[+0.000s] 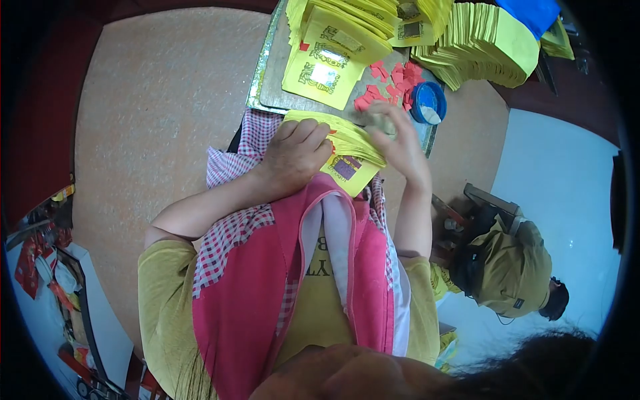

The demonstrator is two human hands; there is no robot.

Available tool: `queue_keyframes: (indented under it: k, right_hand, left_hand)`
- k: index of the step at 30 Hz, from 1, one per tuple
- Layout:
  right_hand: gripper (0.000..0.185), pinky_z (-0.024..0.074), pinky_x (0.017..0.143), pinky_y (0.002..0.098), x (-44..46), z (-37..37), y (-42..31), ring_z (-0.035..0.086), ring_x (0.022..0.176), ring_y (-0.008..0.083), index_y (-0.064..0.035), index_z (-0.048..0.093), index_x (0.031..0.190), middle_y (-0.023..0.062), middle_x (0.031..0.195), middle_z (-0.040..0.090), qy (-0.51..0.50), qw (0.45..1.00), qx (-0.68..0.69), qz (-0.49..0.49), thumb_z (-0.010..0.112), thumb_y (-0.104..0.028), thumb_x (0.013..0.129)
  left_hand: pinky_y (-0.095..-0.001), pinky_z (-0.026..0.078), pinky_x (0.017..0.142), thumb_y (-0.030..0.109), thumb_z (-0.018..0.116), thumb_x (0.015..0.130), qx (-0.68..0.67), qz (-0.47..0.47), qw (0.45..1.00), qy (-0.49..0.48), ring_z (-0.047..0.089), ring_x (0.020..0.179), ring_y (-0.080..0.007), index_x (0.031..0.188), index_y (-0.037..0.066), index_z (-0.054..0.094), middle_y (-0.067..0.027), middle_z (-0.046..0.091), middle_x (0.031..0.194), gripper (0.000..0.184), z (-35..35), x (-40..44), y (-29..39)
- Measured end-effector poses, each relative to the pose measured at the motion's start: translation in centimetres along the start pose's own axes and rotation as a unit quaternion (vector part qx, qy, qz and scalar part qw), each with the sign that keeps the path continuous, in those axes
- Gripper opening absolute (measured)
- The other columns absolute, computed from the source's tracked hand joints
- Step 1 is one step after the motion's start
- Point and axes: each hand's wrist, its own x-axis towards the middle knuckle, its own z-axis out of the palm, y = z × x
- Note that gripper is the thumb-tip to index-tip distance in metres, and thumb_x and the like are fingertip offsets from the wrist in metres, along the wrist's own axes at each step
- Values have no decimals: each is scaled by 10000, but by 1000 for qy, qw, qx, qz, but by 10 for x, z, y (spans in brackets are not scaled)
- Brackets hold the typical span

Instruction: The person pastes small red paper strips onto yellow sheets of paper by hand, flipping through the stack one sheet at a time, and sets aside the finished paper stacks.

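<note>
A stack of yellow printed papers (353,141) is held against the table's near edge, its sheets slightly fanned. My left hand (298,150) is curled over the stack's left side, fingers bent round it, with bits of red showing beside the knuckles. At the stack's right end is my right hand (399,143), its fingers bent and partly blurred; whether they grip anything is not clear. Just beyond, small red paper pieces (400,80) lie scattered on the table (273,80). A blue round tub (429,103) with something white in it stands to their right.
Beyond my hands lies a larger pile of yellow printed papers (327,67). More yellow sheets (477,43) stand fanned at the back right, beside a blue item (533,15). Another person (517,267) sits at the right, away from my hands. Assorted goods (57,267) are at the far left.
</note>
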Motion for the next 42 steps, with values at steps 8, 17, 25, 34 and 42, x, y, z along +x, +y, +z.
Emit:
queue_keyframes:
  k: [8,17,25,34,42]
  right_hand:
    - [400,282,1162,569,-4,44,85,481,1355,352,-78,623,1289,165,1402,572,160,952,-241,98,579,-109,892]
    - [584,231,1181,622,-22,48,78,432,1404,342,-39,557,1384,159,1435,542,87,920,-377,54,638,-74,807]
    - [172,290,1155,570,-8,18,55,575,1231,305,-63,667,1021,133,1215,662,131,978,-141,86,650,-113,857]
    - [135,273,1168,570,12,28,-38,658,1032,285,-87,618,895,92,973,697,-53,995,-72,-41,694,-162,812]
    - [381,288,1151,572,4,-1,11,572,1246,338,-39,631,1234,157,1288,638,32,989,67,130,662,-151,871]
  left_hand:
    - [-381,390,882,163,646,821,-4,0,1000,-1,550,1026,-207,1007,60,713,-43,612,1045,222,1,-1,0]
    - [-368,367,891,149,664,847,21,1,999,36,566,1069,-193,1025,73,703,-22,630,1036,198,0,1,1]
    - [-388,360,908,173,672,823,18,-33,999,-37,556,1081,-180,1005,94,691,-10,609,1000,199,0,-1,3]
    - [-427,352,966,190,653,809,32,-14,999,19,511,1210,-227,985,96,698,-65,596,1165,204,3,1,4]
    - [-401,381,924,169,651,809,-5,-13,1000,-3,527,1151,-225,1003,78,699,-67,603,1189,220,-1,-3,2]
